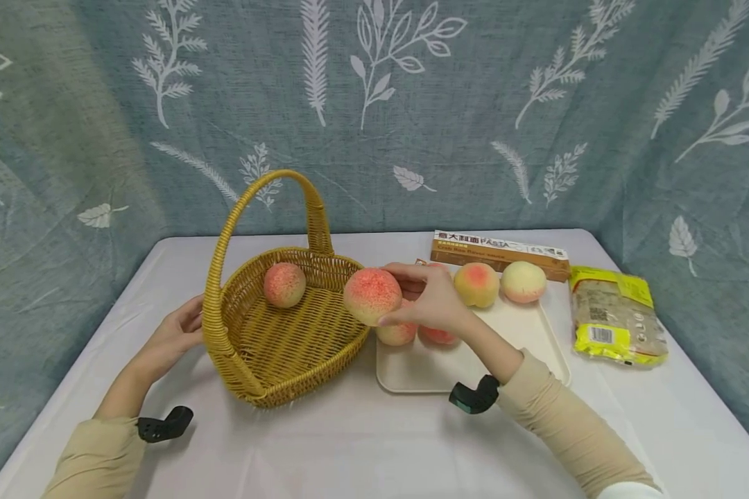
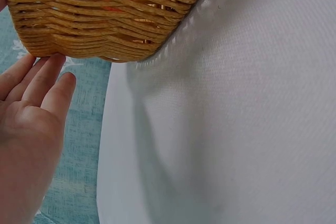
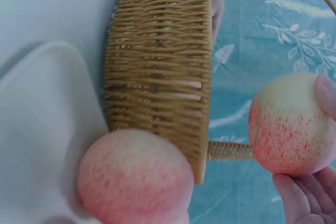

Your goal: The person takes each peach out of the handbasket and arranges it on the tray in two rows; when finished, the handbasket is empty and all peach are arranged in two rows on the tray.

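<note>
A red-speckled peach is held in my right hand, thumb on one side and fingers on the other. It is up near the right rim of a woven basket with a tall arched handle. In the right wrist view the held peach shows its pale top. Another peach lies inside the basket, toward the back. My left hand is at the basket's left side. In the left wrist view, extended fingers touch the wicker.
A cream tray right of the basket carries several peaches, including a yellow one and a pale one. Behind it lies a pasta box. A yellow-and-clear food packet lies to the right. A patterned curtain backs the white table.
</note>
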Demonstrator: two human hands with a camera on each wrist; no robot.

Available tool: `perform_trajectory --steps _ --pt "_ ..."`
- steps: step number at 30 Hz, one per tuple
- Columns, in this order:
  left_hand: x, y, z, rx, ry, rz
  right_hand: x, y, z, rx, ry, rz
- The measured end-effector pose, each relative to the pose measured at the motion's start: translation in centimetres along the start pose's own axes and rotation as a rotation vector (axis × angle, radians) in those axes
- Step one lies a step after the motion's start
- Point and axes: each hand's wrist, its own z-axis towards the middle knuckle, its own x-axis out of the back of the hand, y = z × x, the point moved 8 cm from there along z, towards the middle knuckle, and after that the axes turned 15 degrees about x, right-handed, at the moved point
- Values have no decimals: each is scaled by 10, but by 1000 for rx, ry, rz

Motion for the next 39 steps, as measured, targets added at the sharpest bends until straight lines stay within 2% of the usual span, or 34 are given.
perform_trajectory --steps 8,15,27,34,39 --pt "1 0 0 -7 0 -9 29 3 -23 -52 89 -47" --pt "0 1 -1 -22 -15 -35 46 11 -40 -68 138 -31" --pt "1 1 -2 -26 -11 -42 89 34 -80 -363 300 -8" --pt "-1 2 -3 -58 -24 -70 112 45 -106 -453 404 -22" --pt "0 1 -4 -50 -24 -59 124 54 -120 -500 450 -62"
